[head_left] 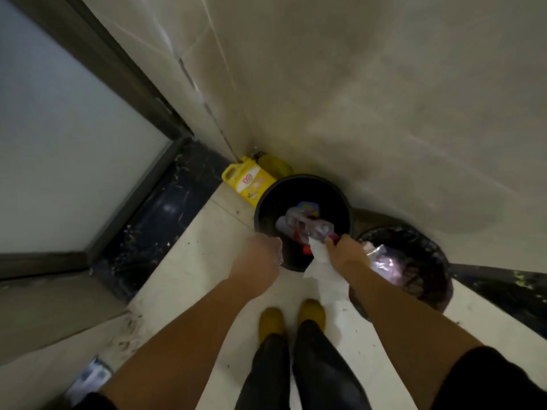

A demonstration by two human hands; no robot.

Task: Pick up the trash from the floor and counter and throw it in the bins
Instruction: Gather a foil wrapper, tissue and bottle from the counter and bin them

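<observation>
Two bins stand by the wall in front of my feet. The black bin [263, 202] on the left holds plastic bottles and wrappers [305, 223]. The bin on the right [426, 241] has a dark liner with crumpled clear plastic [384, 264] inside. My left hand [257, 258] hovers over the black bin's near rim, fingers curled on a small piece of clear plastic. My right hand [346, 253] is between the two bins, closed on white paper [319, 261] that hangs down, with a clear bottle [321, 230] and a pink cap at its fingertips.
A yellow jug [248, 182] stands in the corner behind the black bin. A glass door with a dark frame [133, 84] is at the left, above a dark marble threshold [165, 214]. A blue-white wrapper [91, 377] lies on the floor at lower left.
</observation>
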